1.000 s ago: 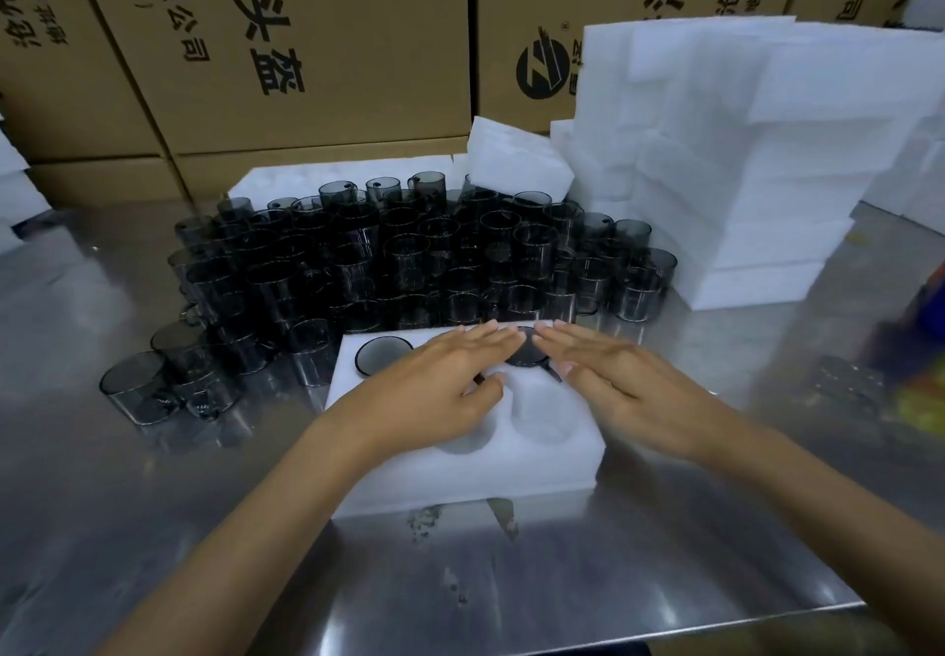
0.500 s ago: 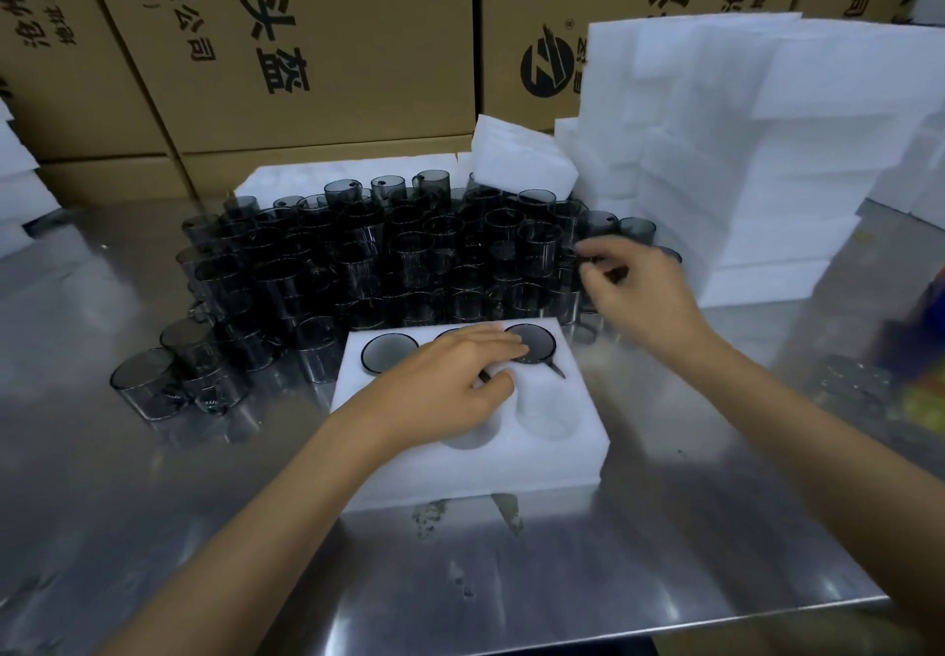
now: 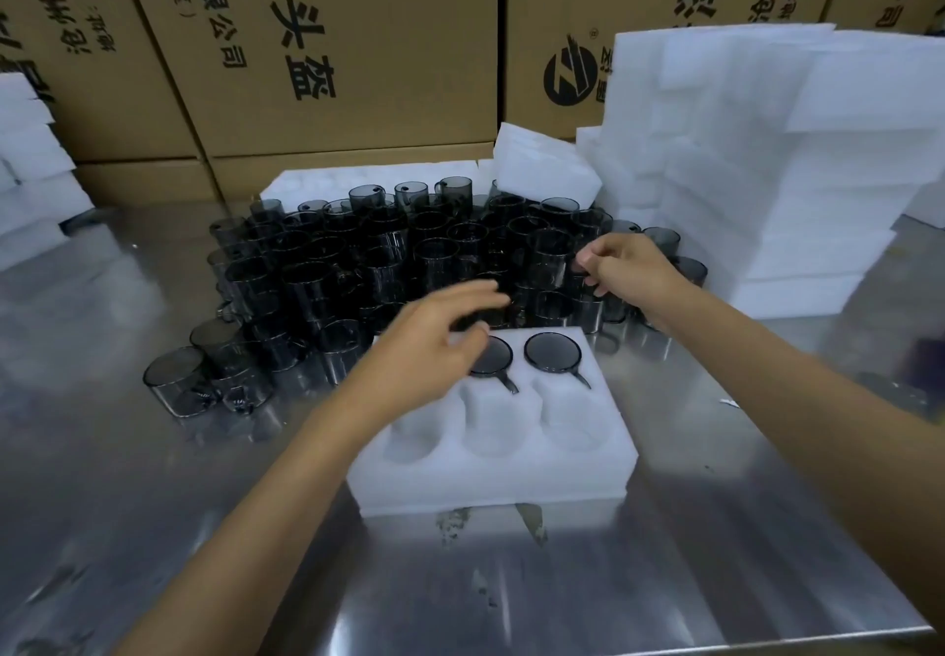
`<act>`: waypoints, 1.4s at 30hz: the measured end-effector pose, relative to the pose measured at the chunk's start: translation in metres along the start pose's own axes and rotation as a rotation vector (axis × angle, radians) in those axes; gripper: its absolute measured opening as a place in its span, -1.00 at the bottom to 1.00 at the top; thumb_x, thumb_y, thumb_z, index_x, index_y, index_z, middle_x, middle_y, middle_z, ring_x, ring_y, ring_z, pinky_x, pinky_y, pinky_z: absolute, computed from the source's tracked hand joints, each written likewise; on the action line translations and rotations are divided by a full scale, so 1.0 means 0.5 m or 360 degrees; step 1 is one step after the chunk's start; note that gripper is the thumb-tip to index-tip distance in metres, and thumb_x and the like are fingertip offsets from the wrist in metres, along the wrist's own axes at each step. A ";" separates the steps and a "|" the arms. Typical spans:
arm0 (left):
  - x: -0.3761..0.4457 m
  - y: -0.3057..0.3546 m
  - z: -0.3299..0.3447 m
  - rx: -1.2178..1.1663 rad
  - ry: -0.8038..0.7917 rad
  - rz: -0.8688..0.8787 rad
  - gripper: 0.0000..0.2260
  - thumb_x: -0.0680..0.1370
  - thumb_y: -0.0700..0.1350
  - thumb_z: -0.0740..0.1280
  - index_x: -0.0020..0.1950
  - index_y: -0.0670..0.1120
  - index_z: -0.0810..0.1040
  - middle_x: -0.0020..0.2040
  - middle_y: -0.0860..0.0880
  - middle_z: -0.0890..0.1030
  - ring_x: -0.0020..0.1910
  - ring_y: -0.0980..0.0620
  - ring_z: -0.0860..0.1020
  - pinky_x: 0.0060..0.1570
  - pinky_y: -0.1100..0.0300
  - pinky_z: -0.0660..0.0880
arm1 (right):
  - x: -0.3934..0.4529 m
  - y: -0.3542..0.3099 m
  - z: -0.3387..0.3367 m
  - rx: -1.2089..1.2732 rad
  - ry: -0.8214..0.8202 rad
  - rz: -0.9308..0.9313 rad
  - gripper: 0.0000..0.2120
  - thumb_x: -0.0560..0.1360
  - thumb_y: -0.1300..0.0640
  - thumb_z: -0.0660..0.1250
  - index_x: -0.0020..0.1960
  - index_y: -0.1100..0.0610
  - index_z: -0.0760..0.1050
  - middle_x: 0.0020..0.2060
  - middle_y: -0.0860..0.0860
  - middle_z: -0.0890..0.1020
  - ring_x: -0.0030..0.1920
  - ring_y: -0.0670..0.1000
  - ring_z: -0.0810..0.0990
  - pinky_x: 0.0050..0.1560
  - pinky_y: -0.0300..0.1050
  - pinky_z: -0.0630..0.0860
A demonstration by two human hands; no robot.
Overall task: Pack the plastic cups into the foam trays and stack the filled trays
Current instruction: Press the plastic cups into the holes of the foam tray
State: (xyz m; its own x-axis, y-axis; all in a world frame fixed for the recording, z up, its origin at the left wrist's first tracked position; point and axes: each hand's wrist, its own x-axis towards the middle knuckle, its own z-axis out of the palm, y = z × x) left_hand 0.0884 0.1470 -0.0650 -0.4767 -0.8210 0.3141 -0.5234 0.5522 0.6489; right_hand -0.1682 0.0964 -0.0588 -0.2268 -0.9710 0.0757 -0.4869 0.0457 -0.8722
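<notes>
A white foam tray with round pockets lies on the steel table in front of me. Two smoky plastic cups sit in its far row, one at the right and one in the middle; the near pockets are bare. Behind the tray stands a dense pile of smoky cups with handles. My left hand hovers blurred over the tray's far left corner, fingers stretched toward the pile, holding nothing. My right hand is at the pile's right side, its fingers curled and pinching a cup there.
A tall stack of white foam trays rises at the right, with more foam pieces behind the cups and at the far left. Printed cardboard boxes wall off the back. The table's front edge is close.
Both hands left the tray. The right hand reached back and right into the cups and now pinches one. The left hand just lifted off the tray toward the pile.
</notes>
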 end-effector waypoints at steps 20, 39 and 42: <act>-0.116 -0.029 -0.114 -0.0133 -0.0288 -0.0299 -0.35 0.20 0.24 0.58 0.23 0.38 0.41 0.03 0.16 0.61 -0.01 0.17 0.57 0.05 0.03 0.57 | -0.180 -0.146 0.120 0.0462 -0.1238 -0.0097 -0.67 0.59 0.19 0.36 0.34 0.15 0.50 0.19 0.09 0.66 0.21 -0.03 0.64 0.26 -0.20 0.53; -0.187 -0.057 -0.083 0.0161 -0.0030 -0.0153 -0.36 0.19 0.42 0.46 0.23 0.32 0.46 0.07 0.32 0.39 0.19 0.25 0.35 0.11 0.33 0.30 | -0.251 -0.113 0.158 0.0170 -0.0994 -0.0460 -0.70 0.51 0.27 0.46 0.19 0.01 0.61 0.08 -0.11 0.69 0.10 -0.18 0.63 0.22 -0.27 0.52; -0.197 -0.066 -0.076 0.0096 0.0002 -0.0142 -0.45 0.27 0.44 0.43 0.22 0.40 0.44 0.28 0.34 0.31 0.36 0.32 0.20 0.25 0.36 0.22 | -0.272 -0.096 0.160 -0.0052 -0.0766 -0.0675 -0.70 0.53 0.11 0.44 0.24 -0.13 0.59 0.05 -0.14 0.69 0.06 -0.12 0.64 0.19 -0.19 0.54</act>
State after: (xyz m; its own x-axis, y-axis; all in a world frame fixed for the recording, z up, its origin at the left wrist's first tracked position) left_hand 0.1792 0.2042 -0.0910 -0.4253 -0.8676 0.2577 -0.6056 0.4844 0.6313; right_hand -0.0464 0.2075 -0.0661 0.3915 -0.9026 0.1792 -0.4785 -0.3660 -0.7982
